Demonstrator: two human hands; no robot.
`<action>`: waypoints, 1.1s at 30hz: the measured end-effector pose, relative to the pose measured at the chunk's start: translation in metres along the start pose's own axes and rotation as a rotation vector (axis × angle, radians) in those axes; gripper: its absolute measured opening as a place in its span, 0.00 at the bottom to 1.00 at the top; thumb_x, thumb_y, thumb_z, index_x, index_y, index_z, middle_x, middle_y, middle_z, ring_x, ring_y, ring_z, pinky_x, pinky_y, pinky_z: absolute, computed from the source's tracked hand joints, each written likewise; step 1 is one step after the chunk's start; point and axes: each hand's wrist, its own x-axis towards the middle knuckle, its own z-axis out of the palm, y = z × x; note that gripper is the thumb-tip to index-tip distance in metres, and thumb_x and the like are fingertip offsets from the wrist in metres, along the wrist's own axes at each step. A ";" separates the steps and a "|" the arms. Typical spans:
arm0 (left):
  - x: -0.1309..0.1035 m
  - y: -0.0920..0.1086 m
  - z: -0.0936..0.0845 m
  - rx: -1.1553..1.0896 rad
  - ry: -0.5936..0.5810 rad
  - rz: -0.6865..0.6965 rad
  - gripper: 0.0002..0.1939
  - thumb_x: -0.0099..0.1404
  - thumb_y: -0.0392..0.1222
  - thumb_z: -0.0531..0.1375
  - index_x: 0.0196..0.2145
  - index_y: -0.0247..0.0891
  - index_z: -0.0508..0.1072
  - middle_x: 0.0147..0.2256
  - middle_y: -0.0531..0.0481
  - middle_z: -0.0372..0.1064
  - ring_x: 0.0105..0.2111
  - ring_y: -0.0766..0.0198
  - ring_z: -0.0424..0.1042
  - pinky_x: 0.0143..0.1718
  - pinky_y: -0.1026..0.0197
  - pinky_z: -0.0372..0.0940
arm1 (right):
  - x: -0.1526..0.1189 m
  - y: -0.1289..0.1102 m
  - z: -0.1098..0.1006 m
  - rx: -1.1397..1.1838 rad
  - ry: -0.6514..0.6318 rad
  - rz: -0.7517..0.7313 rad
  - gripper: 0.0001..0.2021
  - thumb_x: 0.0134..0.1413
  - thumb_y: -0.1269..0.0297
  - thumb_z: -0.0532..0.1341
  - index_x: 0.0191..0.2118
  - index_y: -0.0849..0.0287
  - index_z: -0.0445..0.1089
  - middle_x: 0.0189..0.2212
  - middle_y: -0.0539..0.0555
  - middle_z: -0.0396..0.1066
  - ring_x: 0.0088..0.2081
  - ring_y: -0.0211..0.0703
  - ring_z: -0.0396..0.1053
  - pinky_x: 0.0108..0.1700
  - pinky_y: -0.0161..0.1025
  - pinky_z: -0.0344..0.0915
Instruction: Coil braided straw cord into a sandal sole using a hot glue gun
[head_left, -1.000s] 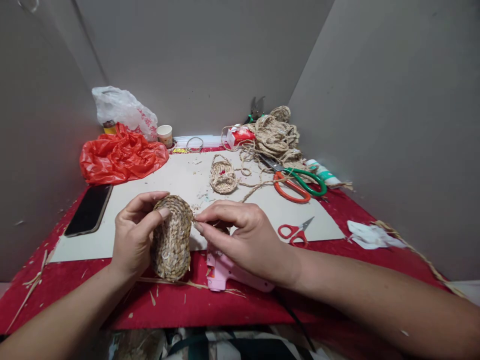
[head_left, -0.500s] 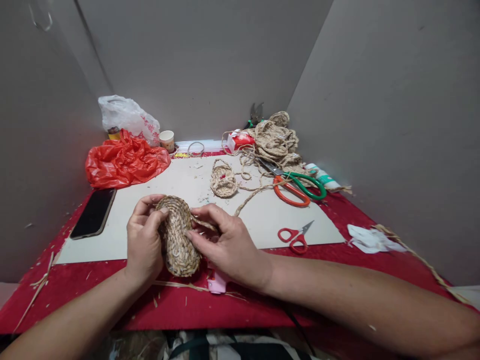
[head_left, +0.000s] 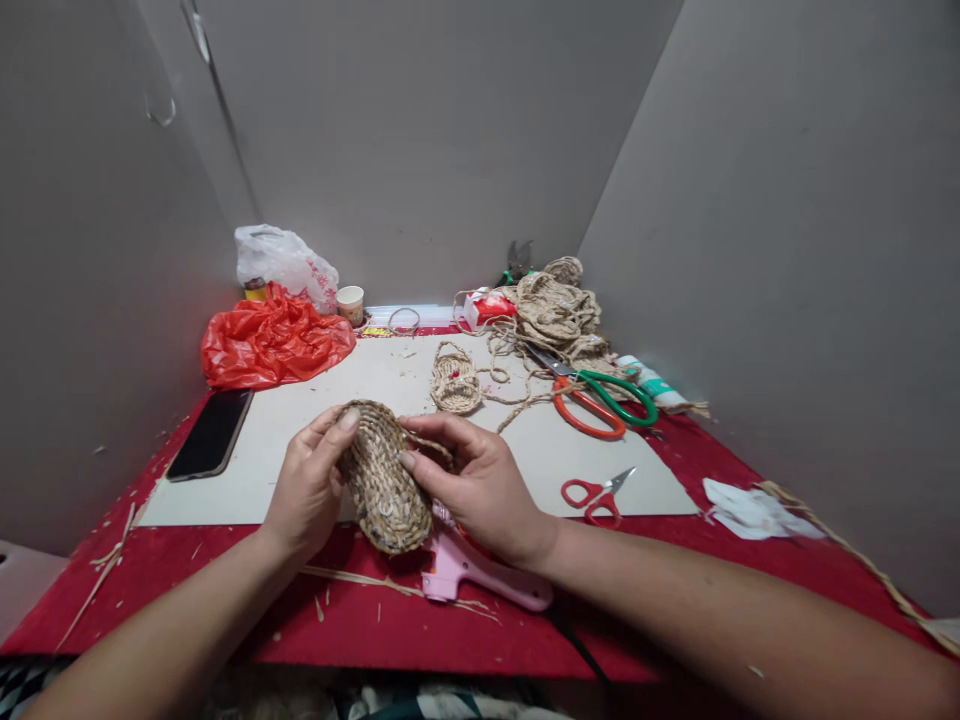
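Observation:
A small woven straw sole (head_left: pixel 384 480), oblong and made of coiled cord, is held tilted above the front of the board. My left hand (head_left: pixel 309 482) grips its upper left edge, thumb on the face. On the other side, my right hand (head_left: pixel 480 480) pinches the sole's right edge along with a straw cord (head_left: pixel 431 443) that runs off it between the fingers. Under my right hand lies a pink glue gun (head_left: pixel 480 578), partly covered. Farther back on the board sits a small woven straw slipper (head_left: pixel 455 380) with a red bead-like spot.
Small red scissors (head_left: pixel 600 495) and large red-and-green scissors (head_left: pixel 600 400) lie on the right. Behind them is a heap of braided straw cord (head_left: pixel 555 305). A phone (head_left: pixel 211 435), a red plastic bag (head_left: pixel 277 340) and a paper cup (head_left: pixel 350 303) are at left. Grey walls enclose the table.
The view has shifted, so everything sits a little lower and farther right. The sole has tilted slightly in my hands, and more of the glue gun shows beneath my right hand.

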 end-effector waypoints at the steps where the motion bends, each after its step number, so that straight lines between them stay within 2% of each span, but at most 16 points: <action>1: -0.001 -0.001 0.001 -0.004 -0.007 -0.029 0.09 0.60 0.43 0.64 0.36 0.36 0.76 0.32 0.50 0.75 0.32 0.64 0.72 0.38 0.63 0.65 | -0.001 0.001 0.001 0.001 -0.004 -0.007 0.11 0.50 0.70 0.65 0.42 0.60 0.73 0.38 0.54 0.78 0.39 0.39 0.76 0.45 0.38 0.74; 4: -0.003 -0.003 0.003 -0.014 0.022 -0.097 0.07 0.56 0.41 0.67 0.32 0.36 0.76 0.28 0.53 0.74 0.27 0.66 0.70 0.33 0.65 0.65 | -0.004 0.004 0.004 -0.032 -0.012 -0.025 0.11 0.51 0.69 0.65 0.42 0.60 0.73 0.39 0.55 0.77 0.40 0.41 0.76 0.46 0.39 0.74; 7: -0.004 -0.004 0.003 -0.039 0.082 -0.109 0.08 0.55 0.41 0.68 0.30 0.35 0.76 0.26 0.54 0.73 0.25 0.68 0.69 0.30 0.66 0.64 | -0.006 0.005 0.005 -0.097 -0.036 -0.028 0.12 0.52 0.68 0.64 0.44 0.60 0.73 0.41 0.56 0.77 0.41 0.42 0.76 0.46 0.41 0.74; 11: -0.004 -0.006 0.004 -0.059 0.131 -0.103 0.09 0.54 0.41 0.68 0.31 0.34 0.75 0.25 0.53 0.73 0.25 0.67 0.70 0.29 0.65 0.65 | -0.009 0.007 0.006 -0.189 -0.060 -0.061 0.15 0.53 0.68 0.63 0.47 0.61 0.73 0.40 0.56 0.78 0.38 0.42 0.76 0.43 0.39 0.74; 15: -0.003 -0.006 0.006 -0.107 0.123 -0.106 0.10 0.55 0.42 0.68 0.31 0.34 0.75 0.26 0.52 0.74 0.25 0.68 0.71 0.30 0.66 0.66 | -0.009 0.009 0.005 -0.141 -0.023 -0.049 0.14 0.53 0.68 0.63 0.47 0.60 0.75 0.41 0.56 0.78 0.39 0.43 0.77 0.45 0.40 0.74; 20: -0.004 -0.004 0.007 -0.125 0.037 -0.135 0.14 0.56 0.44 0.67 0.39 0.34 0.77 0.32 0.48 0.76 0.30 0.64 0.74 0.36 0.63 0.69 | -0.007 0.009 0.003 -0.032 0.032 -0.008 0.14 0.52 0.68 0.65 0.46 0.58 0.76 0.40 0.55 0.79 0.40 0.43 0.77 0.45 0.40 0.74; 24: -0.008 -0.008 0.007 -0.106 -0.047 -0.205 0.16 0.58 0.43 0.67 0.44 0.35 0.77 0.37 0.45 0.78 0.36 0.59 0.76 0.41 0.60 0.69 | -0.006 0.007 0.006 0.085 0.057 0.043 0.14 0.51 0.69 0.66 0.45 0.55 0.77 0.43 0.53 0.78 0.45 0.43 0.76 0.49 0.39 0.72; 27: -0.009 -0.011 0.006 -0.093 -0.012 -0.219 0.18 0.59 0.45 0.66 0.46 0.35 0.77 0.41 0.44 0.78 0.41 0.57 0.76 0.44 0.60 0.69 | -0.007 0.007 0.008 0.091 0.032 0.077 0.13 0.52 0.68 0.65 0.45 0.55 0.77 0.43 0.53 0.78 0.45 0.44 0.76 0.49 0.40 0.72; 33: -0.009 -0.010 0.006 -0.120 0.036 -0.241 0.20 0.60 0.48 0.64 0.47 0.34 0.78 0.44 0.42 0.77 0.47 0.54 0.73 0.46 0.61 0.68 | -0.010 0.006 0.006 -0.105 -0.018 0.041 0.15 0.57 0.67 0.61 0.50 0.59 0.75 0.46 0.56 0.77 0.45 0.45 0.75 0.50 0.42 0.70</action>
